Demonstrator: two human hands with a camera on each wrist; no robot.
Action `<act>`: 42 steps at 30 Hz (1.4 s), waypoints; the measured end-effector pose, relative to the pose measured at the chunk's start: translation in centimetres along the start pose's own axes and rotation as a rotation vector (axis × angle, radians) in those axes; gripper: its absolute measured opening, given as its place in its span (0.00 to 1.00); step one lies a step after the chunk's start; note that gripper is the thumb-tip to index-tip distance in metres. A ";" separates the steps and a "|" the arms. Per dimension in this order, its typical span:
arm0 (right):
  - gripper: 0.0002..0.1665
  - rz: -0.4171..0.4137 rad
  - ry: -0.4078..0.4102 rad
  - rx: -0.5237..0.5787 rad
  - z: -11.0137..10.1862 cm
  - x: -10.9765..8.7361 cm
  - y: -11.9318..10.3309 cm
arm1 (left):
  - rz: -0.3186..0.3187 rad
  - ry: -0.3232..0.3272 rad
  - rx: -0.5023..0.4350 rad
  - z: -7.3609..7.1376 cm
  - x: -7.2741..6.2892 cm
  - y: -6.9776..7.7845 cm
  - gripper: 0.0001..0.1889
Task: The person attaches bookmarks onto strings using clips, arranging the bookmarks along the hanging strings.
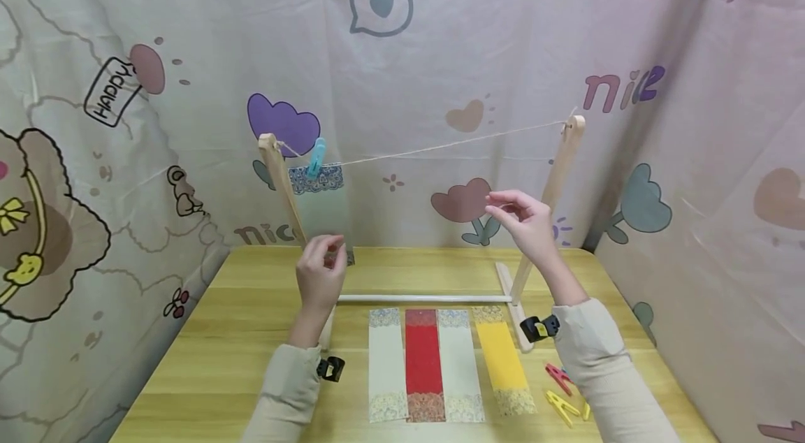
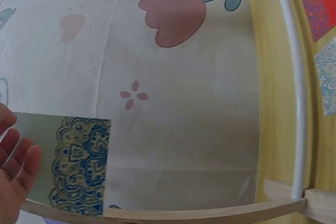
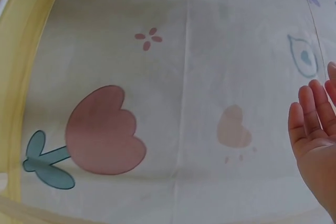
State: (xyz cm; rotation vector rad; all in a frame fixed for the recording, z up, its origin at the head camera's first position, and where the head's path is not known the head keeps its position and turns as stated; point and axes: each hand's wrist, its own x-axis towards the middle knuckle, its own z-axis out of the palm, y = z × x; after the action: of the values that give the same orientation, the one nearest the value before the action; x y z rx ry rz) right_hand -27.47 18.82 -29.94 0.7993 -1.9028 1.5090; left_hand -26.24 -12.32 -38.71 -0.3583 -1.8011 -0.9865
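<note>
A pale green paper strip (image 1: 322, 216) with blue lace-patterned ends hangs at the left of a thin string (image 1: 428, 148), under a light blue clothespin (image 1: 316, 158). My left hand (image 1: 321, 272) is raised in front of the strip's lower part, fingers loosely bent. In the left wrist view its fingers overlap the strip (image 2: 39, 140) near the patterned end. Over on the right, my right hand (image 1: 525, 223) is in the air below the string, with thumb and fingers loosely bent and nothing between them. The right wrist view has its fingers (image 3: 310, 111) relaxed.
A wooden post (image 1: 283, 184) on the left and another post (image 1: 553, 198) on the right carry the string, joined low by a white rod (image 1: 421, 298). White, red (image 1: 424, 359) and yellow (image 1: 503, 356) strips lie on the table. Pink (image 1: 558, 379) and yellow (image 1: 562, 407) clothespins lie at right.
</note>
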 end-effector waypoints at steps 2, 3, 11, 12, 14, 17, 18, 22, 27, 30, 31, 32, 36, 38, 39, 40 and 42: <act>0.11 0.012 -0.003 -0.015 -0.3 -0.6 0.2 | 0.001 -0.008 0.001 0.1 -0.4 0.0 0.07; 0.11 0.015 -0.005 -0.021 -0.4 -0.9 0.2 | 0.002 -0.012 -0.001 0.2 -0.6 -0.1 0.07; 0.12 0.082 0.000 -0.057 -1.2 -3.0 -0.7 | -0.010 -0.053 -0.007 0.9 -2.2 -0.6 0.06; 0.11 0.097 0.003 -0.057 -1.2 -3.2 -0.8 | -0.015 -0.055 -0.007 1.0 -2.4 -0.6 0.06; 0.11 0.117 0.012 -0.058 -1.2 -3.5 -0.8 | -0.022 -0.066 -0.010 1.1 -2.7 -0.9 0.07; 0.11 0.128 0.021 -0.060 -1.3 -4.2 -0.6 | -0.024 -0.093 -0.006 1.4 -3.3 -1.2 0.07; 0.11 0.124 0.019 -0.066 -1.4 -4.4 -0.4 | -0.026 -0.104 -0.003 1.4 -3.6 -1.2 0.07; 0.11 0.135 0.013 -0.087 -1.8 -5.5 0.2 | -0.045 -0.140 0.005 1.6 -4.5 -1.4 0.07; 0.11 0.173 0.042 -0.088 -2.3 -6.9 1.9 | -0.077 -0.191 0.018 1.6 -5.4 -1.6 0.07; 0.11 0.193 0.056 -0.080 -2.8 -7.8 3.2 | -0.098 -0.225 0.027 1.8 -5.9 -1.9 0.07; 0.11 0.202 0.056 -0.080 -3.0 -8.2 3.6 | -0.106 -0.237 0.032 1.8 -6.1 -2.0 0.07; 0.10 0.206 0.056 -0.076 -3.1 -8.5 3.9 | -0.114 -0.246 0.034 1.9 -6.3 -2.1 0.07; 0.10 0.191 0.050 -0.023 -4.0 -10.5 7.8 | -0.135 -0.278 0.041 2.0 -6.9 -2.4 0.08; 0.10 0.188 0.052 -0.013 -4.1 -11.1 8.2 | -0.142 -0.287 0.042 2.0 -7.2 -2.5 0.08; 0.10 0.191 0.057 -0.007 -4.2 -11.4 8.4 | -0.141 -0.292 0.045 2.0 -7.4 -2.5 0.08; 0.10 0.214 0.067 -0.045 -3.5 -10.9 5.7 | -0.138 -0.297 0.053 2.1 -7.6 -2.6 0.08; 0.10 0.231 0.075 -0.037 -3.6 -11.5 5.8 | -0.140 -0.309 0.063 2.2 -8.0 -2.9 0.08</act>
State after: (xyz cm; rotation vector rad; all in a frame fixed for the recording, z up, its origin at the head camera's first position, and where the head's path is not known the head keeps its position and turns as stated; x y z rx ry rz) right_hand -24.03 24.58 -41.50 0.5125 -2.0148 1.6094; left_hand -25.84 -10.92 -47.41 -0.3637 -2.1561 -1.0102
